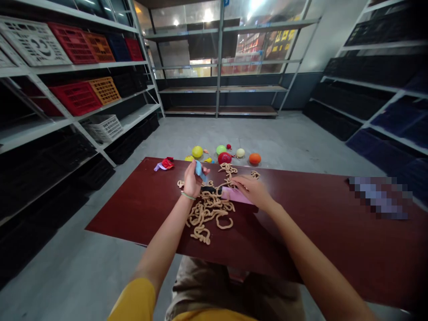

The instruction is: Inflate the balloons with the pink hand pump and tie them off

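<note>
Pinched in left hand (191, 180), 1 limp pale-blue balloon (199, 169) (right hand (250, 188) flat on pump (233, 195)).

Cord pile (209, 211) on counter (301, 232), centre. Small piece (199, 169) in left hand (192, 180), above pile's far side. Right hand (252, 189) just right, on flat object (234, 195). Balloons (224, 158) on floor (301, 142) behind counter. Shelves (67, 67) left, right, behind.

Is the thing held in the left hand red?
No, the left hand pinches a light blue piece above the tan cords that lie on the table.
</note>
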Tool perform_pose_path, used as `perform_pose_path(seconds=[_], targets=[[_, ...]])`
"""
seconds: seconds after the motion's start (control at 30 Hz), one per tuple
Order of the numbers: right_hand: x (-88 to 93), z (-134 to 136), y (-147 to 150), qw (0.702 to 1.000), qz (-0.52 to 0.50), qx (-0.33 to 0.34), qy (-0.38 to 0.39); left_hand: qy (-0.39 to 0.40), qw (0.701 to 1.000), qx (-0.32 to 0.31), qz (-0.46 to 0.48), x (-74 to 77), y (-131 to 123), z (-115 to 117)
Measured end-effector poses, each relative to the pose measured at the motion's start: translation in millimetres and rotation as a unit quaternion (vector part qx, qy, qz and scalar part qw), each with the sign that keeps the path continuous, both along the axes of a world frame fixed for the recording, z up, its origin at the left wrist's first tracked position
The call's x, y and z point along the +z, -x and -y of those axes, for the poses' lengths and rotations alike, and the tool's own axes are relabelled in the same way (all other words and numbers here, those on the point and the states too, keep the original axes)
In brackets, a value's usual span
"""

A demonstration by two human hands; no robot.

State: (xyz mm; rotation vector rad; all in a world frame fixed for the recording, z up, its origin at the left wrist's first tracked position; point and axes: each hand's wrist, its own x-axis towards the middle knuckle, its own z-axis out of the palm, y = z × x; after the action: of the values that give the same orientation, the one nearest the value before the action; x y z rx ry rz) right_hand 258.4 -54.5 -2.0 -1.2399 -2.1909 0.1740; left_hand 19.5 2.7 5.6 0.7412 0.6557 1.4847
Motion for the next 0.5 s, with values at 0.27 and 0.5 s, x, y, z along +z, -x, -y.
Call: perform_pose_path(seconds=[0.27, 0.5], targets=[[-11.0, 20.1, -10.7, 0.996, 0.074, -0.003, 0.040, 0.000, 0.996, -0.090, -0.028, -17.1, -2.2, 13.2], [-10.1, 23.8, -13.1, 0.989, 0.129, 0.006, 0.077, -0.012, 0.995, -0.044, -0.085, -20.3, -2.1, 8.9]])
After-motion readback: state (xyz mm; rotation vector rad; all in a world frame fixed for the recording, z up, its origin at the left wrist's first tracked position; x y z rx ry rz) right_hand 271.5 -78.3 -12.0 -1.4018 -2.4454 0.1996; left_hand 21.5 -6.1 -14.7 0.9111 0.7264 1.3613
